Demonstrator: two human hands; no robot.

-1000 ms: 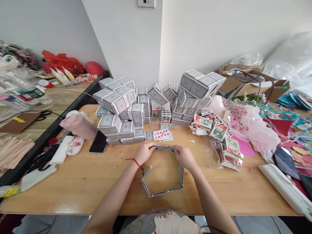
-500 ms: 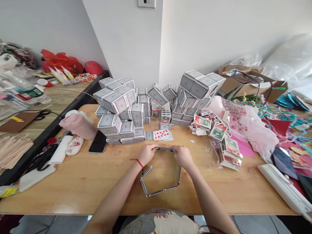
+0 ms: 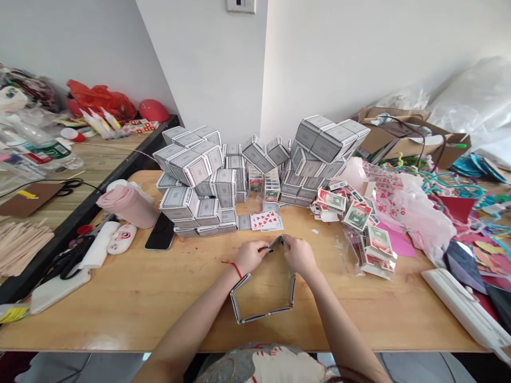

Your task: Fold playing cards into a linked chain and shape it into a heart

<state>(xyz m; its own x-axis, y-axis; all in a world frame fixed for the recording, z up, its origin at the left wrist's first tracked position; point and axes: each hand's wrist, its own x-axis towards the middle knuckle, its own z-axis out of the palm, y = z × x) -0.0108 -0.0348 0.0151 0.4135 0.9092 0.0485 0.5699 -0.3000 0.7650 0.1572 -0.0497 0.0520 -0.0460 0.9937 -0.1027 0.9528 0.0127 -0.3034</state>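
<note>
My left hand (image 3: 252,256) and my right hand (image 3: 298,255) pinch the far part of a strip of folded playing cards (image 3: 265,316), which stands on edge on the table. The strip bends into an angular, partly open ring; its left end stops near my left wrist, which wears a red cord (image 3: 238,268). Between my hands the held section comes to a peak. Just beyond them lie loose playing cards (image 3: 266,220), face-up hearts beside a grey patterned back. Card-built blocks (image 3: 195,165) rise behind on the left, with another stack (image 3: 319,154) on the right.
A phone (image 3: 159,232), a pink roll (image 3: 130,205) and scissors (image 3: 72,258) lie to the left. Opened card boxes (image 3: 359,215), a plastic bag (image 3: 419,205) and a white glue gun-like tool (image 3: 463,303) are at right. Cardboard boxes (image 3: 415,133) stand behind.
My left hand has moved right and slightly nearer to me, toward my right hand. The held section of the strip has gone from flat to a bent peak.
</note>
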